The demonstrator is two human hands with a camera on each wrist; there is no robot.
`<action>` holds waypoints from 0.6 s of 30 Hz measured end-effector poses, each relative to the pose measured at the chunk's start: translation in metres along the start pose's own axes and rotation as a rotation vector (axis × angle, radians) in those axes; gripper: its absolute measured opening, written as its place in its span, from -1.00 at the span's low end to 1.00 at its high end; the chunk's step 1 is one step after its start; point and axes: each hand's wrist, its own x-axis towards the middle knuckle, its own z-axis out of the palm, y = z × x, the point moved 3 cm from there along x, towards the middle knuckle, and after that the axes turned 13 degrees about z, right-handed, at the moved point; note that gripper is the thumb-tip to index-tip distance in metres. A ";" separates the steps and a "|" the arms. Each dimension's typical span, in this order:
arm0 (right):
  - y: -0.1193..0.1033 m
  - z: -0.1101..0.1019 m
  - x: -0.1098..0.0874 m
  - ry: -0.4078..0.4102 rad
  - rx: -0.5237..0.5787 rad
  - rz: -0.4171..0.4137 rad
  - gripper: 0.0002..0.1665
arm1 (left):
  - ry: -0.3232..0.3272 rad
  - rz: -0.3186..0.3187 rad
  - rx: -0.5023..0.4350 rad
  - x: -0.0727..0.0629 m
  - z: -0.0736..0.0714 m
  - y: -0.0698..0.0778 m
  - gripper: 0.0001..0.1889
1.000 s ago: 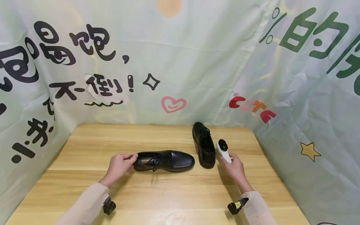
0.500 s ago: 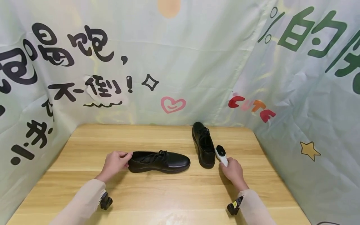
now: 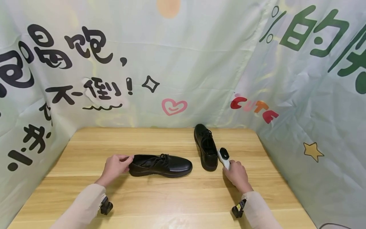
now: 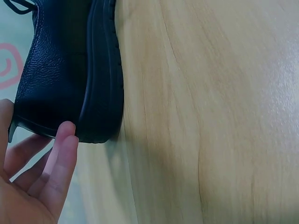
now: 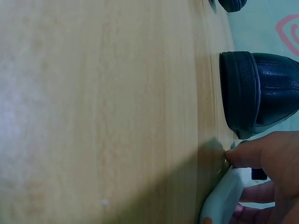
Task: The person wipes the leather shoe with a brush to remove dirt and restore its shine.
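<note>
A black lace-up dress shoe sits on its sole on the wooden table, toe pointing right. My left hand pinches the top rim of its heel between thumb and fingers; in the left wrist view, fingertips lie against the heel's back. The matching shoe stands farther back to the right, its toe toward the backdrop. Right beside its heel is a white-handled brush, black bristles facing up. My right hand grips the brush by its handle, which the right wrist view shows close over the tabletop.
The light wooden table is bordered at the back and both sides by a printed cloth backdrop. Each wrist wears a small black camera, the left one and the right one.
The shoe in my left hand has tipped back from a tilt toward me onto its sole and shifted slightly left. My right hand has lowered the brush beside the other shoe's heel.
</note>
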 end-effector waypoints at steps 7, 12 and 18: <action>-0.001 0.001 -0.001 -0.004 0.010 -0.014 -0.43 | -0.002 -0.004 -0.012 -0.001 -0.001 -0.001 -0.52; 0.000 0.002 -0.001 -0.012 0.015 -0.010 -0.44 | -0.010 0.013 0.007 -0.001 0.000 -0.002 -0.53; -0.003 -0.004 0.001 -0.024 -0.006 -0.031 -0.40 | -0.102 0.061 0.121 0.003 -0.001 0.000 -0.52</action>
